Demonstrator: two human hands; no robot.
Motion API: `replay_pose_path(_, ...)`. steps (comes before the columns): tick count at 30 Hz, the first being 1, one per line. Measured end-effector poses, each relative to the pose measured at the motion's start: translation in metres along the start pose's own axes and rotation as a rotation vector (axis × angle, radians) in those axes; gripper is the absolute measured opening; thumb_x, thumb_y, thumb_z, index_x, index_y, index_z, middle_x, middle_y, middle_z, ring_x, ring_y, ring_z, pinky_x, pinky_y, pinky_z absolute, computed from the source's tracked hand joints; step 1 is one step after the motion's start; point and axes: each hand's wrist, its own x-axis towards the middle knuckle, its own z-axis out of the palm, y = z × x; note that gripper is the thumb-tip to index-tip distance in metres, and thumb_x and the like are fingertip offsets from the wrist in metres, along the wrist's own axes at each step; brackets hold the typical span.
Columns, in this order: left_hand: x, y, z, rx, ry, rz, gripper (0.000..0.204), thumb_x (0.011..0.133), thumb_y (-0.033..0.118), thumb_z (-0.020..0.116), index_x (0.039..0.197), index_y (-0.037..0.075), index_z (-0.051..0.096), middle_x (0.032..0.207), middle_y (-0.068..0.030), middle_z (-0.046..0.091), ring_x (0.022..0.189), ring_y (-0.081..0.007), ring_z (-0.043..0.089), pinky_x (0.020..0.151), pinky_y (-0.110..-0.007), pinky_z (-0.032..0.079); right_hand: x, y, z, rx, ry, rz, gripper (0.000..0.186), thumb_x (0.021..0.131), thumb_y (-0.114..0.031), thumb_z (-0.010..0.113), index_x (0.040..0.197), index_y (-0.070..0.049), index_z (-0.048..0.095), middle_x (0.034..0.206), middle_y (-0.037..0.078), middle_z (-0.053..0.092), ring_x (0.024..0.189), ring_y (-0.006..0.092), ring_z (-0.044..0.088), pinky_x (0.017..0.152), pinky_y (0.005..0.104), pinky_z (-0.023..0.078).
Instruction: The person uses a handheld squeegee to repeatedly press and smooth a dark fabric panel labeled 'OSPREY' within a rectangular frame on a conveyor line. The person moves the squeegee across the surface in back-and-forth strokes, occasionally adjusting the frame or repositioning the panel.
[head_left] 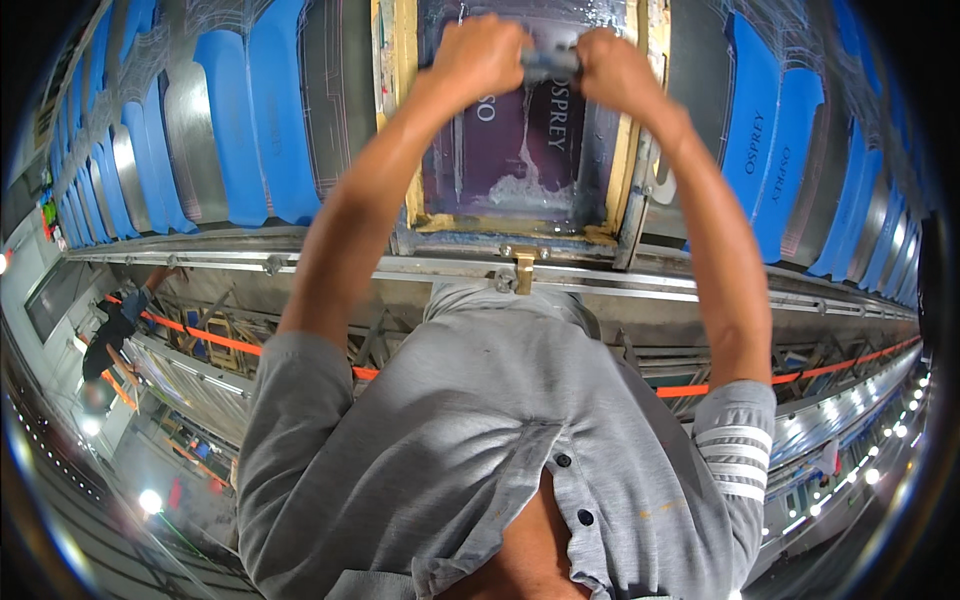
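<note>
Both my arms reach forward over a screen-printing frame [425,222] with yellowish, stained edges. My left hand [480,58] and my right hand [617,72] grip opposite ends of a greyish squeegee [550,66] near the far part of the screen. Only its middle shows between my fists; the blade's lower edge is hidden. Nearer me on the dark purple mesh [470,165] are pale lettering and a whitish, wet-looking streak of ink [530,188], which spreads wider toward the near edge.
Blue fabric pieces [245,130] lie on the long table left of the screen; more blue pieces [757,140] with dark lettering lie right. A metal rail [400,268] with a brass-coloured bracket [523,272] runs along the near edge. Another person [112,335] is at far left.
</note>
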Motion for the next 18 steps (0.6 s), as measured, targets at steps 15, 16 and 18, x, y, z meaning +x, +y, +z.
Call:
replay_pose_path(15, -0.115, 0.032, 0.044, -0.116, 0.154, 0.026, 0.032, 0.075, 0.007, 0.067, 0.103, 0.018, 0.081, 0.093, -0.0093, 0.077, 0.077, -0.03, 0.075, 0.067, -0.044, 0.061, -0.1, -0.066, 0.032, 0.001, 0.149, -0.102, 0.019, 0.071, 0.001, 0.065, 0.088, -0.002, 0.072, 0.096, 0.014, 0.065, 0.113, 0.0307, 0.061, 0.109, 0.0609, 0.043)
replay_pose_path(16, -0.137, 0.036, 0.055, -0.153, 0.156, 0.039, 0.033, 0.075, 0.006, 0.068, 0.104, 0.017, 0.08, 0.097, -0.0081, 0.077, 0.078, -0.0295, 0.075, 0.066, -0.043, 0.061, -0.117, -0.078, 0.042, 0.044, 0.17, -0.094, 0.018, 0.071, 0.001, 0.066, 0.087, -0.001, 0.072, 0.097, 0.013, 0.065, 0.114, 0.0308, 0.06, 0.108, 0.0625, 0.042)
replay_pose_path(18, -0.176, 0.048, 0.073, -0.153, 0.103, 0.021, 0.034, 0.074, 0.003, 0.067, 0.104, 0.013, 0.078, 0.106, -0.007, 0.077, 0.085, -0.0282, 0.075, 0.067, -0.042, 0.061, -0.152, -0.098, 0.064, 0.074, 0.139, -0.066, 0.018, 0.073, 0.001, 0.067, 0.09, 0.0, 0.072, 0.102, 0.015, 0.065, 0.119, 0.032, 0.059, 0.108, 0.0652, 0.041)
